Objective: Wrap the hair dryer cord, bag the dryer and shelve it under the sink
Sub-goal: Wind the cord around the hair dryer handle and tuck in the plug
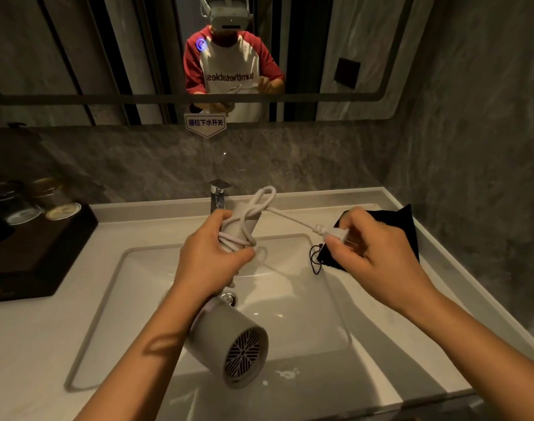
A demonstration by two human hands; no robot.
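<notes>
A grey hair dryer [229,338] hangs over the sink basin, its grille facing me and its handle pointing up and away. My left hand [211,256] grips the handle, where the white cord [253,214] is looped several times. A stretch of cord runs taut to the right, ending in the white plug [335,233], which my right hand [372,253] pinches. A black drawstring bag [405,226] lies on the counter at the right, partly hidden behind my right hand.
The white sink [305,299] has a chrome faucet [218,192] at the back and a drain [228,298] under the dryer. A dark tray [31,253] with upturned glasses [62,205] stands on the counter at left. A mirror hangs above; marble wall at right.
</notes>
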